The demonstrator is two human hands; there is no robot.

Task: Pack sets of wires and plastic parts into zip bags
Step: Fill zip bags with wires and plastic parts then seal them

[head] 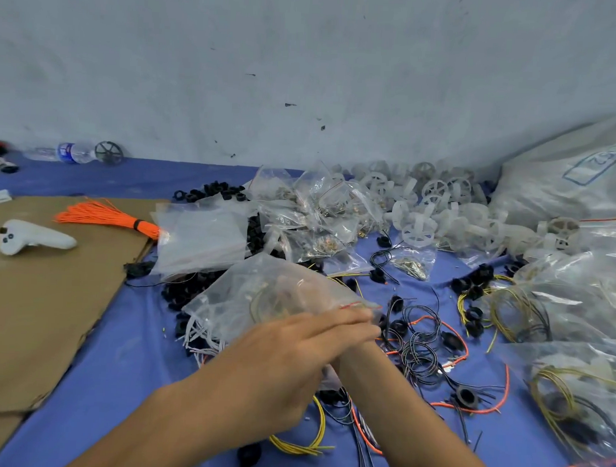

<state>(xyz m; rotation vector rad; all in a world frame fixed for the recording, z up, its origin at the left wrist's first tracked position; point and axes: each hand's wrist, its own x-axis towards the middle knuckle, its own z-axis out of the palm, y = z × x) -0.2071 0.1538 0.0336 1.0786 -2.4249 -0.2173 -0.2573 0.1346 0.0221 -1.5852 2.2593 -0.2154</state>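
Note:
A clear zip bag (pixel 261 295) holding yellow and white wires lies on the blue cloth, its red zip edge pointing right. My left hand (pixel 294 356) reaches across from the lower left, and its straight, blurred fingers lie over the zip edge. My right forearm (pixel 391 396) comes up from the lower right, but the hand itself is hidden under my left hand and the bag. Loose black, orange and yellow wires with black plastic rings (pixel 418 344) are scattered just right of the hands.
A cardboard sheet (pixel 49 310) at the left carries a white controller (pixel 31 237) and an orange wire bundle (pixel 106 214). Empty zip bags (pixel 200 242), black rings (pixel 213 190), white plastic wheels (pixel 435 203) and filled bags (pixel 579 298) crowd the back and right.

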